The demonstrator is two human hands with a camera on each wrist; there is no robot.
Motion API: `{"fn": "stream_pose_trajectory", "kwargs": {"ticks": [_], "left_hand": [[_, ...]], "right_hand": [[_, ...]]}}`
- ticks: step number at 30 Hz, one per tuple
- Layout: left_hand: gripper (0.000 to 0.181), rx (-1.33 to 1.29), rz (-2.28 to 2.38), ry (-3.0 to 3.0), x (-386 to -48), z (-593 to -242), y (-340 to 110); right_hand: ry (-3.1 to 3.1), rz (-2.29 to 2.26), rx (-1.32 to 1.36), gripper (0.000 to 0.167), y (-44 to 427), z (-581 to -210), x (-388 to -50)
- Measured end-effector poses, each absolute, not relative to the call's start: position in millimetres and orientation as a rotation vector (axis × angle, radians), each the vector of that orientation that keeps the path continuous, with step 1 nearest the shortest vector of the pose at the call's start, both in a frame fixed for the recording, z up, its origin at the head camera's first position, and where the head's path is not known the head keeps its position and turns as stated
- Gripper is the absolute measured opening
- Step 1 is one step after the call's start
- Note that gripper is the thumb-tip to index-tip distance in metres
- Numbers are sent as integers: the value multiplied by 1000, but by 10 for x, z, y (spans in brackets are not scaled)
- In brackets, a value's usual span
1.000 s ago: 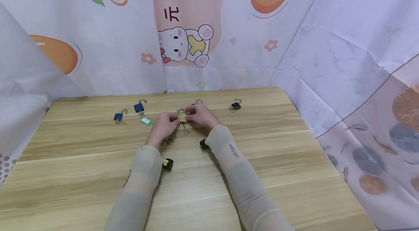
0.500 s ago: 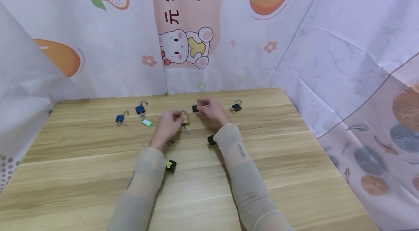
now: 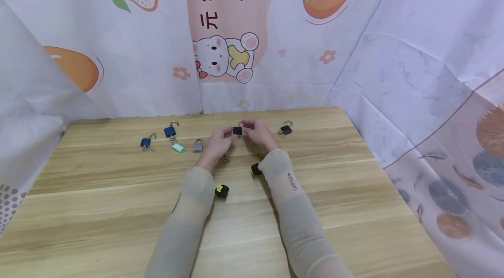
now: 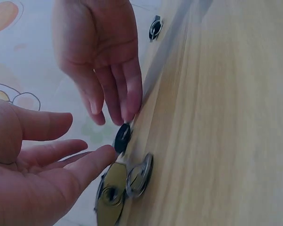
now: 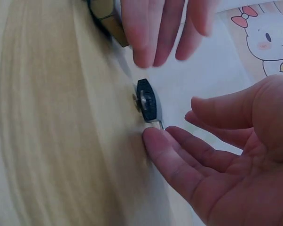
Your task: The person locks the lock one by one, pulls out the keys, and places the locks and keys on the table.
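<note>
A small black padlock [image 3: 237, 131] lies near the back of the table between the two hands. The left hand [image 3: 220, 140] is at its left, fingers extended; in the left wrist view those fingers reach close to the black lock [image 4: 122, 138]. On the lock's other side is the right hand [image 3: 257, 132], its fingers relaxed, and in the right wrist view they are beside the lock's [image 5: 147, 100] shackle end. Whether either hand touches it I cannot tell. A brass padlock [image 4: 111, 193] with a key ring [image 4: 140, 176] is below the left fingers, mostly hidden in the head view.
Left of the hands lie a silver padlock [image 3: 197, 146] and two blue padlocks [image 3: 170, 131] [image 3: 145, 142], one with a green tag [image 3: 178, 147]. Another black padlock [image 3: 286, 130] is to the right. A patterned curtain [image 3: 157, 50] hangs behind the table [image 3: 315, 208].
The left hand has left the brass padlock and moved right to the black one, uncovering the silver padlock. The right hand let go of the brass padlock earlier and moved right.
</note>
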State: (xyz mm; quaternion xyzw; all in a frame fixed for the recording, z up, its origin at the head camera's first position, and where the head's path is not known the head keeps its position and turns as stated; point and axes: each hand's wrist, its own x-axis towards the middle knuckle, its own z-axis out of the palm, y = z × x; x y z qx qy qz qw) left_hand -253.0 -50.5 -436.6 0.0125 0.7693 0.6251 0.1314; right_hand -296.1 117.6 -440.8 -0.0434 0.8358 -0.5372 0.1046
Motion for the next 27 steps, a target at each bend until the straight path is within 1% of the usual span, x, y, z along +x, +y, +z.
{"fn": "stream_pose_trajectory", "kwargs": {"ticks": [8,16,21,27], "left_hand": [[53,63,1887,2037,-2560,-4392,-475],[57,56,1984,1870,-2578,-4410,-458],[60,27,2081,1728,-2573,-4405,-444],[60,29,2100,1749,-2588,-4408,-426]], "right_hand": [[2354,-1631,-93,39,1148,-4412,-2954],[2348,-1633,-94,39,1143,-4438,-2960],[2298,-1693,-25,40,1145,-4452,-2969],[2284,-1747,65,42,1145,-4473,-2998]]}}
